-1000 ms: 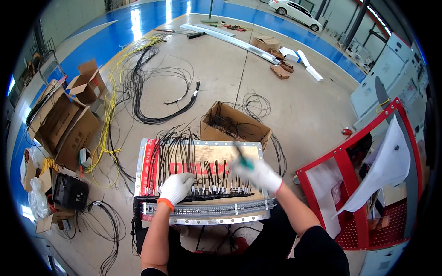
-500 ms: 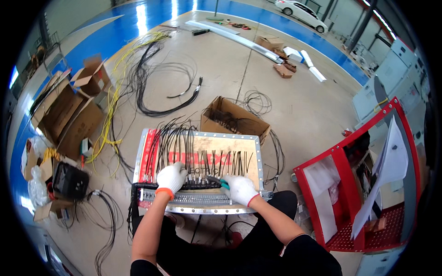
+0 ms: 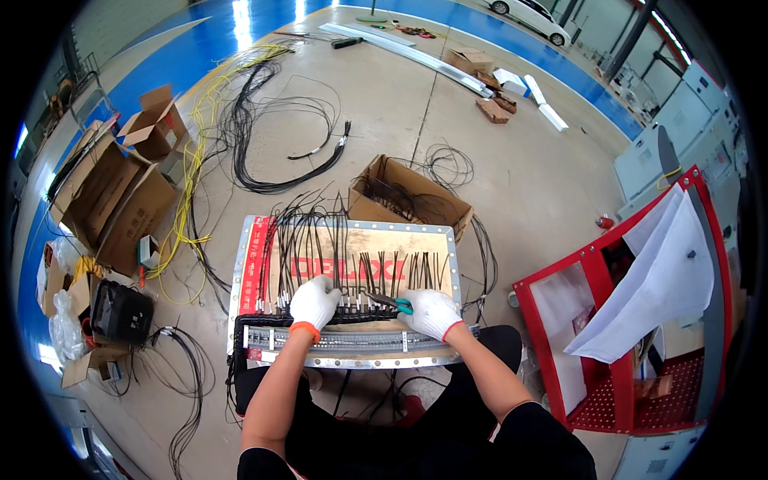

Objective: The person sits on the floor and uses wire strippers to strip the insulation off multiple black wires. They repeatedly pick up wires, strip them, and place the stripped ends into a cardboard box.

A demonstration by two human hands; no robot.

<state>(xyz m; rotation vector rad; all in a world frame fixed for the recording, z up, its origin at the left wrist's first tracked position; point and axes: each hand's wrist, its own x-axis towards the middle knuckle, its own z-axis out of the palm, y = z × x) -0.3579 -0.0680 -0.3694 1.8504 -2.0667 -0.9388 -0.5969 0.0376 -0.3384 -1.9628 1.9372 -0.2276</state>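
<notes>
In front of me lies a metal-edged panel point(image 3: 440, 240) with cardboard and a red strip on it. Many short black wires point(image 3: 308, 250) with white sleeves at their ends stand up from a thick black wire bundle point(image 3: 364, 317). My left hand point(image 3: 314, 304), in a white glove with an orange cuff, is closed among these wires; its fingertips hide what they pinch. My right hand point(image 3: 433, 312), also gloved, grips green-handled pliers point(image 3: 404, 306). The jaws point left, toward the wires between the hands. Nearer me a grey slotted rail point(image 3: 364, 340) runs across the panel.
Beyond the panel stands an open cardboard box point(image 3: 444, 206) of wires. Black cable coils point(image 3: 244, 160) and yellow cable point(image 3: 192, 192) lie on the floor to the left, near more boxes point(image 3: 120, 204). At right is a red metal frame point(image 3: 552, 268) with white sheets point(image 3: 656, 280).
Both hands have shifted slightly right along the wire row. The pliers' jaws now show more clearly between the hands. White sheets on the red frame have flapped out leftward.
</notes>
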